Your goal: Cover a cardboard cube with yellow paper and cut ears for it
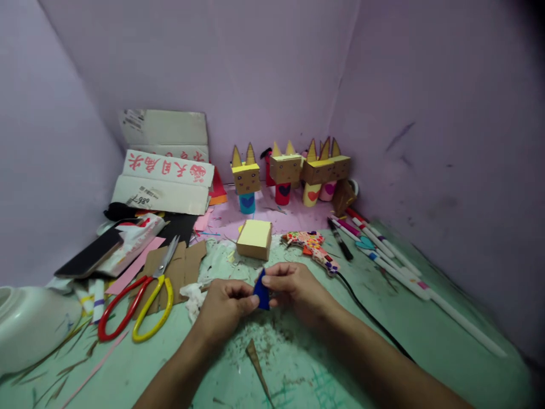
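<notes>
A small dark-blue pointed piece (263,292), paper or card by its look, is pinched between both hands above the green tabletop. My left hand (225,304) grips its lower left side, thumb on the face. Its upper right edge is held by the fingers of my right hand (293,287). Just beyond the hands sits a small cardboard box (254,250) with a pale yellow top. A narrow brown cardboard sliver (256,363) lies nearer to me, below the hands.
Scissors (157,278) with red and yellow handles rest on cardboard at left. A patterned hot glue gun (313,247) with a black cord lies right of the box. Several markers (383,250) spread at right. Box-headed cardboard figures (247,182) stand behind; a white container (34,326) is front left.
</notes>
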The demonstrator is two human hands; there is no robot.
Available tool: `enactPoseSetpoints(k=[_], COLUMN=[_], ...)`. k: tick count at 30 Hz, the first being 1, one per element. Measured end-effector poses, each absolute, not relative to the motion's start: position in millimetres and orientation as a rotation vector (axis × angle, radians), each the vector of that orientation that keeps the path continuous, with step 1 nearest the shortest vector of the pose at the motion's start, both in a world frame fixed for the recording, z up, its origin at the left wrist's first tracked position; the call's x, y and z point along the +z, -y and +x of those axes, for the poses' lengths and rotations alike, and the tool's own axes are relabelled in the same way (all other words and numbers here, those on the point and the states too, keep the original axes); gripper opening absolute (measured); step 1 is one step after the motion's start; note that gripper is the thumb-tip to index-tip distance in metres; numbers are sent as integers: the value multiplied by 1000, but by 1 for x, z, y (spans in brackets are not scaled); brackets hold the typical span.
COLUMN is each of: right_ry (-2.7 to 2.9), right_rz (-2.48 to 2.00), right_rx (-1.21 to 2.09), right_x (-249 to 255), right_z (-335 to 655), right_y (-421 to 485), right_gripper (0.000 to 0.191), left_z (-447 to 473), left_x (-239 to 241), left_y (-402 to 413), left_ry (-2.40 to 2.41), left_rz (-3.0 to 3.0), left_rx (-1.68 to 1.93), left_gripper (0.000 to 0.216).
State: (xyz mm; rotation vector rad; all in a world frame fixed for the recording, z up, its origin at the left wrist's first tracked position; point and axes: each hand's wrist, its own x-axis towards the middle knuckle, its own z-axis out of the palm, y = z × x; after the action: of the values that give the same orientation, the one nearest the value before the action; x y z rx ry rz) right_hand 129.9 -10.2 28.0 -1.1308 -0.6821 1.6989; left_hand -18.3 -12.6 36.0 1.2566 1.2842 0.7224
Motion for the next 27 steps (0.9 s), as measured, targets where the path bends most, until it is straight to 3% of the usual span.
enactPoseSetpoints(k=[3,10,17,27], right_ry=[707,699,677,676], right_rz=[-1109,-1170,-1111,-984], right_rx=[1803,1880,1791,1727], right_x=[36,46,41,22], right_z=[137,144,137,129], right_y=[8,5,9,10], right_gripper=[4,24,14,20], left_z=[-19,-26,-22,-12], left_x=[35,25,31,36], left_y=[11,8,11,19], left_ry=[-1302,-1298,-1387,-1456], left_rz=[1177,1130,1291,1619], left_rx=[707,676,699,723], left_gripper=[20,20,20,23])
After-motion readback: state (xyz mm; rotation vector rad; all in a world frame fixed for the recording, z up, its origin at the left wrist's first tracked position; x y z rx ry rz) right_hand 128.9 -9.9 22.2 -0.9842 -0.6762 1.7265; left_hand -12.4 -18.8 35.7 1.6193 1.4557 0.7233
